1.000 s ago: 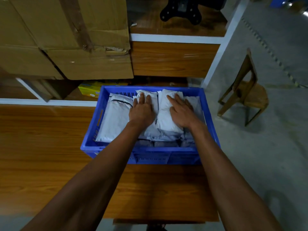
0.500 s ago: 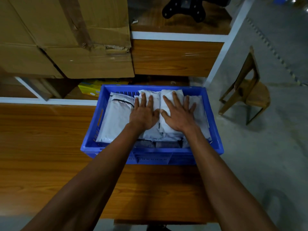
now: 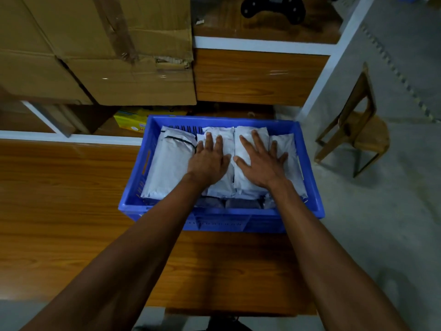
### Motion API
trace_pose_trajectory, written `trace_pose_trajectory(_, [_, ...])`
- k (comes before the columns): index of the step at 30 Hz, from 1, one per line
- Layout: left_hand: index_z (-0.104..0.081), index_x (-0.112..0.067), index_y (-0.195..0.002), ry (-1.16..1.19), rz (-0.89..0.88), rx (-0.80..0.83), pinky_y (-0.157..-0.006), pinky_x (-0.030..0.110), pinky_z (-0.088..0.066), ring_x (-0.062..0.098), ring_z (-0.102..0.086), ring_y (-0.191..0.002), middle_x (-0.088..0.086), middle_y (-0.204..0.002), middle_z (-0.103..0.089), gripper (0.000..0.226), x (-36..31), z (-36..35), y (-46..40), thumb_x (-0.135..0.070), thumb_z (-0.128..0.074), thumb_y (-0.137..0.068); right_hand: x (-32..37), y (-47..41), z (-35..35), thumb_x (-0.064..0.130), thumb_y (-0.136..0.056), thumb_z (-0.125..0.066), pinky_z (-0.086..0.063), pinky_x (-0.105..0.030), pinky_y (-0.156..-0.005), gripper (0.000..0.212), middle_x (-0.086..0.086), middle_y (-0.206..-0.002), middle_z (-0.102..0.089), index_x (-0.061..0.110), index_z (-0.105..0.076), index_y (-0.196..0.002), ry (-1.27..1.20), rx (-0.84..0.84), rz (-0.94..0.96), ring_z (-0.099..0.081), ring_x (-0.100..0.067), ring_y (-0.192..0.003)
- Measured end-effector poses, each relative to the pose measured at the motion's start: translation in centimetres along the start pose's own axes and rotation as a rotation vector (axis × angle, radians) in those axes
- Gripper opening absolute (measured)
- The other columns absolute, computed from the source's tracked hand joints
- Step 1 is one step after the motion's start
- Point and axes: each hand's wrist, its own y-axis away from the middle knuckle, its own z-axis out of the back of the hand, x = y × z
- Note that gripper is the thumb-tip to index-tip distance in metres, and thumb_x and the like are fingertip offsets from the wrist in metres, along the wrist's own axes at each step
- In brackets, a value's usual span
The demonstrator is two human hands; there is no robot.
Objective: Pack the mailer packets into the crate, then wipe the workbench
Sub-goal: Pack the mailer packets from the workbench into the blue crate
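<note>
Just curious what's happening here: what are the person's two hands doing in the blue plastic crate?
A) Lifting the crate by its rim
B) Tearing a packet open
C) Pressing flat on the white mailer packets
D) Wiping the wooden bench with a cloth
C: the left hand and right hand lie flat, fingers straight, on the white mailer packets inside the blue plastic crate.
</note>
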Motion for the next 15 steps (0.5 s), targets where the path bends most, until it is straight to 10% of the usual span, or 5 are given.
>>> trace_pose_trajectory(7, [0.000, -0.053, -0.165, 0.001, 0.203, 0.032, -0.120, 0.079, 0.000, 0.046, 0.008, -0.161, -0.001, -0.179, 0.006, 0.089, 3.0, 1.6, 1.8, -0.096, -0.007, -0.087, -0.3, 0.8, 0.8, 0.089, -0.093, -0.018, 0.003, -0.080, -0.118, 0.077, 0.013, -0.173, 0.026, 0.061, 0.011, -0.158, -0.040, 0.001, -0.098, 0.016, -0.046, -0.159])
trace_pose_trajectory(15, [0.005, -0.052, -0.165, 0.024, 0.180, 0.069, -0.122, 0.076, 0.001, 0.040, 0.007, -0.163, -0.005, -0.179, 0.000, 0.087, 3.8, 1.4, 1.8, -0.093, -0.004, -0.089, -0.3, 0.6, 0.3, 0.093, -0.090, -0.018, 0.002, -0.081, -0.117, 0.081, 0.010, -0.174, 0.025, 0.061, 0.012, -0.158, -0.029, 0.018, -0.101, 0.015, -0.048, -0.159])
